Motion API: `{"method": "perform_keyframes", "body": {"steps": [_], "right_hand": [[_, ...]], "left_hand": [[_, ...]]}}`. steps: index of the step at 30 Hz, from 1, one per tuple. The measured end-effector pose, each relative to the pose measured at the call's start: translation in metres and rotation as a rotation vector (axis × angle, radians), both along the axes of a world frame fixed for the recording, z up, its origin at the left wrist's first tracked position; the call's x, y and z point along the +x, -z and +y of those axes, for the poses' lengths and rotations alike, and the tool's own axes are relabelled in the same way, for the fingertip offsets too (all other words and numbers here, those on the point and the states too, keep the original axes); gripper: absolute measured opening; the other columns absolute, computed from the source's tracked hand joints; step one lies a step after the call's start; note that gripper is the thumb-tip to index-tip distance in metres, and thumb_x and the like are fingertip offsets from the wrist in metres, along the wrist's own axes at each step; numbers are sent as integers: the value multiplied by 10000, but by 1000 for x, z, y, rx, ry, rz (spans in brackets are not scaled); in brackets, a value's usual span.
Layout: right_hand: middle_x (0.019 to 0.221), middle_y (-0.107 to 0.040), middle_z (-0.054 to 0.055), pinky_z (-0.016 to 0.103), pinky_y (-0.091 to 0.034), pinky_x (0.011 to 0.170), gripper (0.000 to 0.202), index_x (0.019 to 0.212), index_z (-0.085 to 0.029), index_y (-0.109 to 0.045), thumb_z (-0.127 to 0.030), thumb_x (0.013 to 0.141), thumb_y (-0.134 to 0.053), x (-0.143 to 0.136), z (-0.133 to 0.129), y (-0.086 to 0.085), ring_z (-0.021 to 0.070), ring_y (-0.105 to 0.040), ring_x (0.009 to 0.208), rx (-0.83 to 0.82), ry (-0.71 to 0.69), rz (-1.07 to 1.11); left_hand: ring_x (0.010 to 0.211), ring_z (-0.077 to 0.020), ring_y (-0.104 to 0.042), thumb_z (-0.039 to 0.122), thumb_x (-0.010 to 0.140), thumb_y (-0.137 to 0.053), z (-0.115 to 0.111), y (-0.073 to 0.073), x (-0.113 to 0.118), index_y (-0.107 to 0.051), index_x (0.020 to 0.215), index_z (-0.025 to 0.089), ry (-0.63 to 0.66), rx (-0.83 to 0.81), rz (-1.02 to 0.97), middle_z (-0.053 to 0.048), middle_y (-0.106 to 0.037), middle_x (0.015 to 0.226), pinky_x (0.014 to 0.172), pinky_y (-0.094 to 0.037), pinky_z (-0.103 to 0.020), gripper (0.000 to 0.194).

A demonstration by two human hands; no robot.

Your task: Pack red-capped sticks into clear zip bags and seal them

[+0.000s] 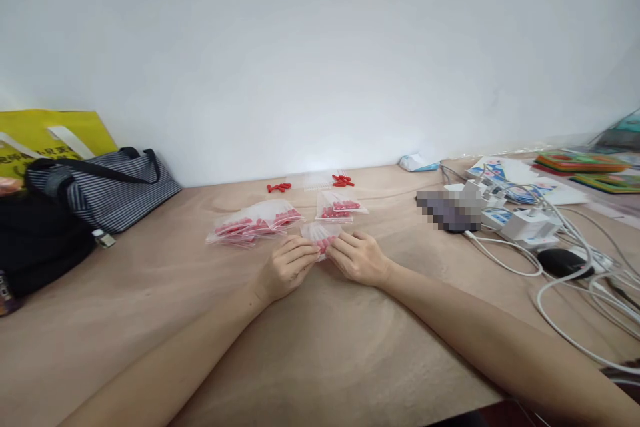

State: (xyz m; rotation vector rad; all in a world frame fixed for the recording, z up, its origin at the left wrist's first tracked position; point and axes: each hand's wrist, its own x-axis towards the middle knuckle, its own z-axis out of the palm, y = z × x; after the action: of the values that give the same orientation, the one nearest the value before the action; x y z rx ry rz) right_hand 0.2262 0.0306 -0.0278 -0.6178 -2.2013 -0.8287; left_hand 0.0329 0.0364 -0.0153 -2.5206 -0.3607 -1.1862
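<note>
Bare forearms (200, 340) come in from the near left and near right, meeting mid-table (320, 347). Both hands on one clear bag (314, 231) with red pieces (326, 243) inside. Left hand (289, 268): fingers pinched on the bag's near left part. Right hand (361, 259): fingers pinched on its near right part, knuckles bent. Bag sits between the two, right in front of the person; contact with the table surface hidden by the fingers, can't tell.

Just left and a bit farther: overlapping pile of filled bags (265, 213), same red contents. Just beyond the held bag: two more filled bags (340, 208), overlapping. Farther, near the wall (320, 47): two loose red clusters, left cluster (279, 187) and right cluster (343, 181), clear plastic (311, 180) lying between.

Far right: blue-white packet (419, 163) by the wall. Right side: dark phone (447, 212), partly pixelated, white cable plugged in; white chargers (530, 227) and tangled cables (545, 293) beside it. Left side: striped bag (125, 183) in front of a yellow bag (75, 127).
</note>
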Motion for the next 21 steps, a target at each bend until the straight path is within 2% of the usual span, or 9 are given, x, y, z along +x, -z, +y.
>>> {"method": "perform_keyframes", "body": {"steps": [6, 14, 16, 18, 21], "right_hand": [[625, -531, 17, 268, -212, 546, 259, 673, -153, -545, -149, 876, -384, 19, 3, -1, 110, -426, 604, -5, 72, -2], [504, -472, -21, 251, -215, 502, 390, 535, -162, -473, -365, 865, -435, 34, 10, 1, 80, -378, 469, -18, 44, 68], [554, -512, -17, 238, -239, 497, 366, 576, -164, -496, -405, 848, -449, 35, 8, 1, 75, -424, 492, -104, 40, 88], [698, -577, 5, 224, -274, 503, 300, 715, -168, -549, -432, 829, -464, 34, 6, 2, 81, -494, 566, -216, 42, 94], [899, -595, 30, 208, -326, 525, 184, 897, -195, -552, -339, 836, -455, 30, 2, 6, 93, -553, 685, -382, -6, 77]], "left_hand": [[744, -154, -609, 59, 766, -564, -4, -1, -5, -586, 793, 168, 3, -29, -45, -28, -669, 753, 684, -494, -318, 115], [628, -124, -568, 108, 743, -622, -6, -1, -9, -549, 689, 167, 2, -65, -53, 5, -626, 643, 634, -466, -292, 109], [622, -124, -562, 119, 743, -627, -6, 0, -10, -543, 679, 164, -1, -81, -46, 3, -618, 636, 624, -459, -287, 115], [619, -122, -560, 115, 751, -615, -8, 1, -9, -539, 680, 163, 1, -90, -43, 3, -613, 631, 619, -454, -283, 114], [621, -117, -566, 110, 759, -601, -11, 0, -6, -546, 707, 167, 30, -103, -31, 4, -622, 642, 630, -453, -271, 95]]}}
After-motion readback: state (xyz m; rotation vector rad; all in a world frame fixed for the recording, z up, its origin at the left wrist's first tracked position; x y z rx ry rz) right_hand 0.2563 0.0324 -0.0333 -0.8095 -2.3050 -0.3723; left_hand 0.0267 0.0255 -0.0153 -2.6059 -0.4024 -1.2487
